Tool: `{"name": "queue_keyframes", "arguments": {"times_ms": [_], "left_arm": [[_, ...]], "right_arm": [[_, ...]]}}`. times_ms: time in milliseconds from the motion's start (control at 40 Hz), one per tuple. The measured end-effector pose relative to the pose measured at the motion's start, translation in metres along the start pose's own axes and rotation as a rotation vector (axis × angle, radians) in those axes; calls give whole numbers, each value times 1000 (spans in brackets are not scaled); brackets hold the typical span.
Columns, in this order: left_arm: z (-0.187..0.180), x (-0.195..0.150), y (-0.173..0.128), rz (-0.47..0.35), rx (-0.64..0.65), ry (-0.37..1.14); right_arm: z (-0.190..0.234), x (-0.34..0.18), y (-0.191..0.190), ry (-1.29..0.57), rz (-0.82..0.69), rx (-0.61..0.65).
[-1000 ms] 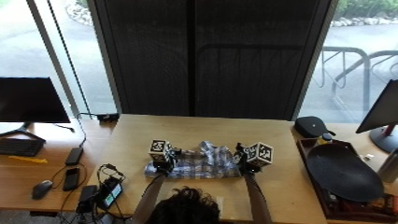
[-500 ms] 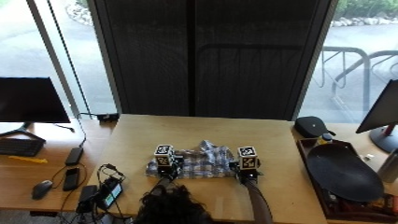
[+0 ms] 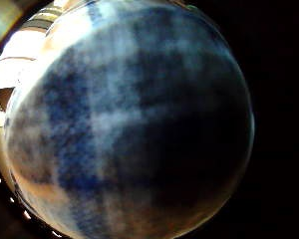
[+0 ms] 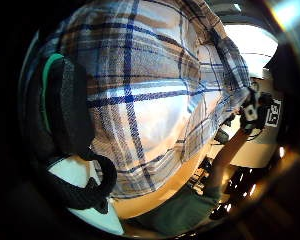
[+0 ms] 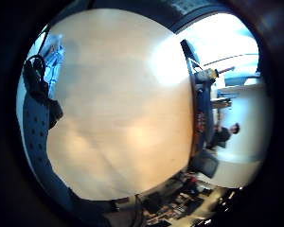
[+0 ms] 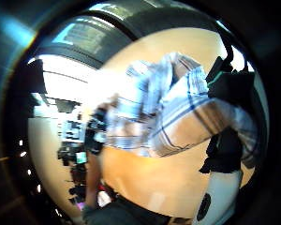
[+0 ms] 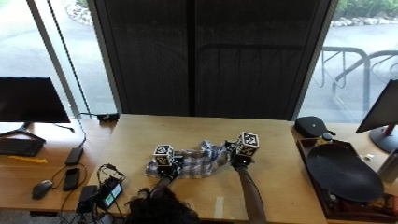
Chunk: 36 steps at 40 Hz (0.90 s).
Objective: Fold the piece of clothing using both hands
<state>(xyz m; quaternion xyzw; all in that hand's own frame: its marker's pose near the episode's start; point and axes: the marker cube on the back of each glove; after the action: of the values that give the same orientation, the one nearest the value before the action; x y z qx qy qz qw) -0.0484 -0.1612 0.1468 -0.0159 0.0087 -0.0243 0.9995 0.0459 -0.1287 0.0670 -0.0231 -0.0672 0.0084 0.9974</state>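
On table (image 7: 187, 128), plaid shirt (image 7: 198, 161) bunched between both hands (image 7: 202, 161).

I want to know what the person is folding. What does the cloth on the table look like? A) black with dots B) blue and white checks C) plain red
B: the cloth between the left hand and right hand shows blue and white checks.

Plaid woven shirt (image 4: 155, 95) filling the view close to the palm, black gloved fingers (image 4: 70, 115) curled against its edge, tan wooden table (image 4: 160, 192) beneath, another gloved hand (image 4: 252, 112) at the cloth's far end.
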Motion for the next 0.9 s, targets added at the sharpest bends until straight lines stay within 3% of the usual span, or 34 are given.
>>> {"name": "queue_keyframes", "arguments": {"times_ms": [175, 300, 425, 550, 675, 775, 900], "left_arm": [[0, 4, 5, 15, -32, 48], [-10, 4, 9, 30, -32, 201], [-54, 7, 12, 83, 113, 482], [-126, -7, 14, 107, 285, 546], [-174, -35, 17, 51, 377, 535], [-180, -70, 12, -58, 379, 486], [-191, -90, 16, -84, 413, 479]], "right_arm": [[-55, -51, -11, -301, 140, 31], [-53, -101, -37, -420, 28, 16], [-39, -146, -64, -403, -121, 60], [-20, -199, -81, -321, -267, 67], [-20, -250, -68, -275, -339, 29], [-6, -287, -62, -302, -401, -7], [-6, -324, -36, -354, -473, -63]]}}
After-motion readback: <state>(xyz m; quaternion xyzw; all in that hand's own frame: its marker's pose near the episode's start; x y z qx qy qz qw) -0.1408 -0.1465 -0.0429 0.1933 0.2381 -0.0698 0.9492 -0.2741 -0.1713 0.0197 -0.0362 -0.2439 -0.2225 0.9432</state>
